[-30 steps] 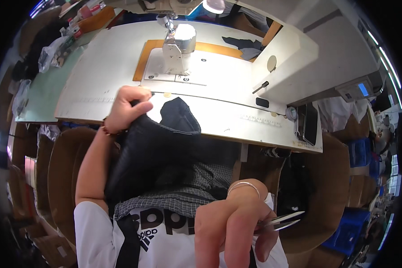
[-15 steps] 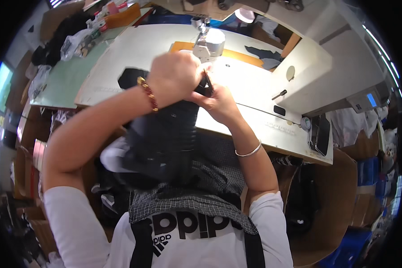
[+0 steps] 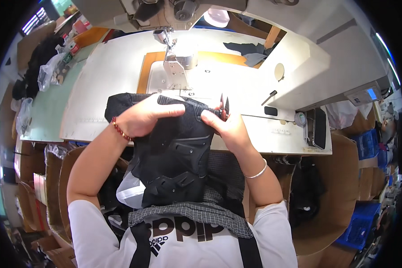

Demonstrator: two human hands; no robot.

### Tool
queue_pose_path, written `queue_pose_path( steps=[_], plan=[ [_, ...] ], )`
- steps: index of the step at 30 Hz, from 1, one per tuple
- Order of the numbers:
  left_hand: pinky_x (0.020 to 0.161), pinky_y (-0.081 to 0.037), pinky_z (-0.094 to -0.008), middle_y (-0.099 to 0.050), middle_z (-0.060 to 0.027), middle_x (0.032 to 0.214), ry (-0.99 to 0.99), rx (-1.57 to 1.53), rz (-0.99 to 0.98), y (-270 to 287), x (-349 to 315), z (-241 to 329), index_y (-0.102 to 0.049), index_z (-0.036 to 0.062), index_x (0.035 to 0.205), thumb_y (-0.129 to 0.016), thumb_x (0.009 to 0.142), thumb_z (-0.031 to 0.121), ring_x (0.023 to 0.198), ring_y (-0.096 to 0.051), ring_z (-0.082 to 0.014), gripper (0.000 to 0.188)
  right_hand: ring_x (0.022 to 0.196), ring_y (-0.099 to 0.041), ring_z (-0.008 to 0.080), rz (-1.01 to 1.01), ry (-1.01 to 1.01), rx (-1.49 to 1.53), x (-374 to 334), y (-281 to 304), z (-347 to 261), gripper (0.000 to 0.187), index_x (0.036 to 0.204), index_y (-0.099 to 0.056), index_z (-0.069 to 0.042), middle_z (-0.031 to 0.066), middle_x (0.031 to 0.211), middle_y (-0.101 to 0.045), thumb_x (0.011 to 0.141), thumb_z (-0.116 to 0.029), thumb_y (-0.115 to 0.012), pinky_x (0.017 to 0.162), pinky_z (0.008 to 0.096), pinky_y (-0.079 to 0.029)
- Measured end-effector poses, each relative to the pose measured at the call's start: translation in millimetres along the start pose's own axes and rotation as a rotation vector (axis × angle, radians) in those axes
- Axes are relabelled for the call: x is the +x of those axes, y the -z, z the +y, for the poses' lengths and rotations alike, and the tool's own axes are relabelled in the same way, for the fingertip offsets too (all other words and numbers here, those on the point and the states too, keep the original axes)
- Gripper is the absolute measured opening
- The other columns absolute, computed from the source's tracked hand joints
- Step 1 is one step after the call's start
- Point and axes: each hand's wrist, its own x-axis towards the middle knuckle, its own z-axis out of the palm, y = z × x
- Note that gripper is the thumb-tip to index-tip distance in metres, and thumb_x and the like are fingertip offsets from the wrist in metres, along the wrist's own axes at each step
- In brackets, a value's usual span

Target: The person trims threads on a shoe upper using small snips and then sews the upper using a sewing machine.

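While the black garment piece (image 3: 174, 152) is held up over the near edge of the tabletop (image 3: 98, 89), its top seam should stay taut so the red thread snips (image 3: 223, 106) cut only loose thread. The left hand (image 3: 145, 118) is closed over that edge; the right hand (image 3: 225, 129) pinches fabric and snips together.

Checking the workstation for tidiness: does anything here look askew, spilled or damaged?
Nothing looks damaged or spilled. Both hands, left and right, hold the black padded fabric piece at the white sewing table; the right also grips small red-handled snips. Dark fabric scraps lie loose behind the machine.
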Motion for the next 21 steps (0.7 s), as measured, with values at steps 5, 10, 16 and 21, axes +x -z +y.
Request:
queue_pose_path(
  steps=[5, 10, 16, 21],
  plan=[
    [0.087, -0.054, -0.0294, -0.068, -0.0113, 0.109, 0.041, -0.222, 0.039, 15.2, 4.1, -11.1, -0.061, -0.0042, 0.116, -0.062, 0.092, 0.007, 0.095, -0.067, -0.0167, 0.027, 0.058, -0.046, 0.0022, -0.064, -0.018, -0.019, 16.1, -7.0, -4.0, 0.019, 0.095, -0.059, -0.005, -0.0019, 0.076, -0.059, 0.089, -0.018, -0.072, 0.049, 0.0179, -0.033],
    [0.088, -0.056, -0.034, -0.068, -0.014, 0.11, 0.112, -0.421, 0.06, 33.9, 4.6, -37.9, -0.06, -0.0053, 0.116, -0.056, 0.097, 0.011, 0.096, -0.068, -0.0207, 0.025, 0.079, -0.054, 0.0058, -0.088, -0.095, 0.092, 21.6, -14.1, 10.4, 0.022, 0.101, -0.062, 0.001, 0.0004, 0.089, -0.062, 0.09, -0.016, -0.07, 0.071, 0.0237, -0.046],
    [0.084, -0.056, -0.0338, -0.07, -0.0122, 0.105, 0.16, -0.457, 0.177, 23.6, -1.0, -36.6, -0.064, -0.0039, 0.111, -0.059, 0.096, 0.012, 0.093, -0.069, -0.0191, 0.022, 0.068, -0.057, 0.0182, 0.177, 0.332, -0.525, -8.2, -13.6, 15.2, 0.036, 0.121, -0.055, 0.003, 0.0118, 0.084, -0.058, 0.095, -0.021, -0.06, 0.058, 0.0323, -0.041],
    [0.083, -0.059, -0.0359, -0.07, -0.0145, 0.103, 0.141, -0.497, 0.25, 21.6, -2.4, -41.8, -0.064, -0.0037, 0.109, -0.054, 0.098, 0.009, 0.091, -0.07, -0.0224, 0.02, 0.073, -0.062, 0.0244, 0.165, 0.466, -0.592, -36.3, -15.4, 22.6, 0.036, 0.128, -0.052, 0.001, 0.0163, 0.099, -0.064, 0.094, -0.011, -0.058, 0.068, 0.0337, -0.05]
  ],
)
